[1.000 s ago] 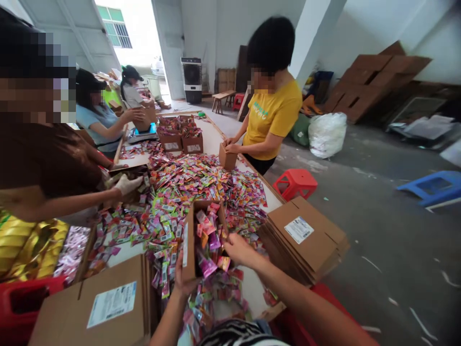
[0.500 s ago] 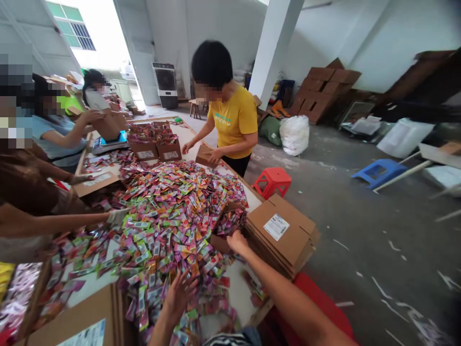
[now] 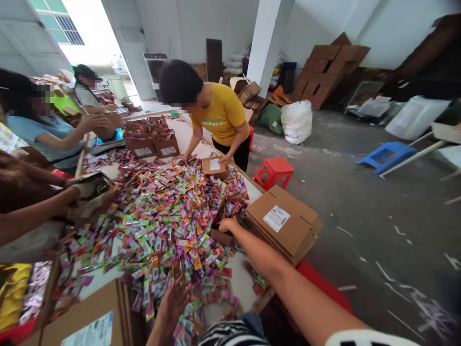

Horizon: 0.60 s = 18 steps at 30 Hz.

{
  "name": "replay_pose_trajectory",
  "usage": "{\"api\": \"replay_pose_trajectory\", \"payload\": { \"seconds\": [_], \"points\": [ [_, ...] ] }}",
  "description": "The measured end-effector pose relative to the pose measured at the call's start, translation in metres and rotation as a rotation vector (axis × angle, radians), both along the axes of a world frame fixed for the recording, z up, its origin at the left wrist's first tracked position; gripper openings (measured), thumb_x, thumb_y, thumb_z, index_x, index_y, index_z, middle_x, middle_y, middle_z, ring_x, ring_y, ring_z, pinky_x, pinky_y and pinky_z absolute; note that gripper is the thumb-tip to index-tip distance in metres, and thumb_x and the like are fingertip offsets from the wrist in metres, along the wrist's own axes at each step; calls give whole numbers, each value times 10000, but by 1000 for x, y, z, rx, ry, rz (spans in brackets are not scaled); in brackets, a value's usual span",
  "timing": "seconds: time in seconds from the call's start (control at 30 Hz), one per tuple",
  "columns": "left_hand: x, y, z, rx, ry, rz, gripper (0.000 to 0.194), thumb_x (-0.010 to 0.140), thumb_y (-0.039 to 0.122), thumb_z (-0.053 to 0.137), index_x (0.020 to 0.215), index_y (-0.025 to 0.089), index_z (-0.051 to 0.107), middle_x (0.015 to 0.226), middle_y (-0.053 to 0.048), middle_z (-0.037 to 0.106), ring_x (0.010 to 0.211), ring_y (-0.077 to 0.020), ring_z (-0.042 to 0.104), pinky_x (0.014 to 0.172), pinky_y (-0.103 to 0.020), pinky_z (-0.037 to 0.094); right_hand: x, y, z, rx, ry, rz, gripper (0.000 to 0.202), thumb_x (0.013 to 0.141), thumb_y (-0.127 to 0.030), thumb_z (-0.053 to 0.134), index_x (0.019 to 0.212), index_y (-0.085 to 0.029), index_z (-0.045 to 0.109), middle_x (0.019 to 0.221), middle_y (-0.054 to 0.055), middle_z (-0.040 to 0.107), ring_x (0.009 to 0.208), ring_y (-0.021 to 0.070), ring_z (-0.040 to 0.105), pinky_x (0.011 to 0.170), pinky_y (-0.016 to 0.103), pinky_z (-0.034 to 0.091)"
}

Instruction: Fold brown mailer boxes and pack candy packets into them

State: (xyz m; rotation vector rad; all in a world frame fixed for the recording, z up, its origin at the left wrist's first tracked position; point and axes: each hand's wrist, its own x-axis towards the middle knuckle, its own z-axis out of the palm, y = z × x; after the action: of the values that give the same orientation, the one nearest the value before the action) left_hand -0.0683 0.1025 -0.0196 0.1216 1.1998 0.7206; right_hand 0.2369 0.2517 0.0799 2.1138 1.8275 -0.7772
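Observation:
My right hand (image 3: 229,225) reaches into the near side of a small open cardboard box (image 3: 221,235) that holds some small wrapped packets; its fingertips are partly hidden inside. My left hand (image 3: 175,299) hovers low over the near edge of a big heap of colourful packets (image 3: 176,202), fingers apart and nothing in them. The heap spreads across a white-topped table (image 3: 243,281) with a wooden rim. Directly right of the small box lies a stack of flat cardboard boxes (image 3: 295,211) with a white label on top.
Another cardboard stack (image 3: 86,317) is at the near left. Across the table a person in yellow (image 3: 219,115) holds a small box (image 3: 215,166). Other people work at the left. Filled boxes (image 3: 167,144) stand behind the heap. A red stool (image 3: 275,172) is beyond the right edge.
My right hand has moved slightly left, further over the small box. The person in yellow bends lower and reaches into the heap. At left, a gloved co-worker's hands now hold a dark open box.

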Motion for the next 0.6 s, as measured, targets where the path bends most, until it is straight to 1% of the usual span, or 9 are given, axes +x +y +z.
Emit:
{"api": "replay_pose_trajectory", "payload": {
  "seconds": [0.07, 0.13, 0.17, 0.23, 0.3, 0.33, 0.43, 0.53, 0.6],
  "points": [
    [-7, -6, 3, 6, 27, 18, 554, 900, 375, 466, 1419, 200, 388, 1279, -137, 611, 1092, -262, 629, 855, -358, 509, 0, -8, 8, 53, -10, -9, 184, 801, -249, 619, 900, -117, 700, 959, 124, 705, 1000, 265, 628, 1046, 493, 308],
    [-18, -15, 7, 11, 63, 49, 555, 895, 345, 478, 1417, 179, 389, 1280, -146, 610, 1124, -270, 613, 883, -366, 502, 0, -29, 13, 149, -24, -19, 239, 834, -191, 524, 981, -113, 695, 1011, 158, 694, 1057, 276, 604, 1078, 477, 230],
    [-24, -22, 9, 13, 87, 68, 550, 895, 343, 481, 1413, 178, 397, 1292, -146, 602, 1149, -270, 598, 895, -362, 497, -1, -42, 13, 253, -8, -37, 293, 863, -173, 458, 1056, -118, 672, 1069, 161, 677, 1105, 264, 576, 1084, 456, 211],
    [-38, -37, 10, -9, 145, 107, 536, 906, 352, 458, 1408, 173, 405, 1331, -153, 572, 1201, -270, 561, 919, -355, 484, -6, -74, 5, 523, 102, -91, 363, 902, -149, 349, 1147, -142, 617, 1149, 141, 638, 1148, 227, 530, 1059, 398, 244],
    [-49, -54, 10, -35, 188, 123, 531, 913, 349, 444, 1410, 168, 400, 1372, -164, 534, 1233, -270, 533, 942, -354, 471, -16, -104, -16, 715, 292, -134, 341, 914, -160, 327, 1090, -160, 618, 1100, 111, 638, 1079, 200, 542, 984, 332, 325],
    [-54, -63, 10, -47, 201, 128, 529, 912, 344, 448, 1410, 172, 400, 1380, -163, 527, 1230, -268, 536, 948, -357, 469, -24, -117, -30, 730, 376, -147, 306, 913, -181, 347, 1043, -164, 624, 1053, 100, 642, 1028, 195, 555, 945, 310, 357],
    [-60, -83, 11, -72, 215, 141, 508, 900, 339, 479, 1384, 193, 434, 1368, -138, 546, 1168, -257, 586, 952, -363, 473, -50, -139, -78, 554, 429, -198, 274, 885, -303, 479, 1067, -146, 612, 1038, 104, 633, 991, 215, 566, 908, 304, 406],
    [-58, -89, 19, -111, 255, 159, 484, 908, 352, 460, 1360, 180, 460, 1367, -141, 546, 1143, -256, 603, 958, -365, 465, -77, -133, -115, 455, 305, -193, 633, 768, -424, 654, 1282, -87, 505, 1260, 181, 546, 1152, 298, 501, 1008, 396, 368],
    [-56, -88, 26, -103, 282, 158, 481, 918, 363, 434, 1362, 178, 454, 1381, -148, 531, 1182, -258, 576, 988, -362, 439, -90, -119, -127, 443, 266, -58, 790, 728, -396, 703, 1388, -82, 405, 1428, 209, 403, 1296, 343, 380, 1083, 457, 291]
  ]
}}
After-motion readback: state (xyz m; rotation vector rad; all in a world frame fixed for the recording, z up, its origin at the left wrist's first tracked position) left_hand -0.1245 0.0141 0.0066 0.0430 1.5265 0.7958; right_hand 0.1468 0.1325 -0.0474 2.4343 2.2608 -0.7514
